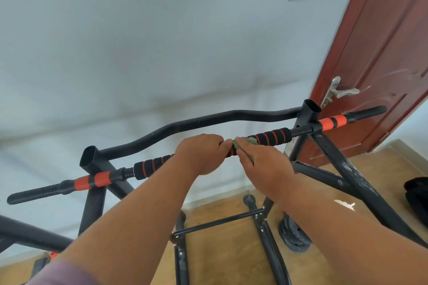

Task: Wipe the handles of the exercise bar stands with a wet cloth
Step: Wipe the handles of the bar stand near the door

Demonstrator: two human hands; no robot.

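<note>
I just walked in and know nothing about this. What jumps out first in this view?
Two bare hands meet at the middle of a black bar with red-striped foam grips: the left hand grips the bar, and the right hand holds a small green cloth against it. Bright orange bands mark the bar near each upright, and a red-brown door stands behind on the right.

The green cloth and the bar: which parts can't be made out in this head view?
- Cloth: mostly hidden under the right hand; whether it is wet cannot be told.
- Foam grip at mid-bar: covered by the left hand and the right hand.
- Stand feet: cut off by the bottom edge.
- Black object: cut off by the right edge, unidentifiable.
</note>
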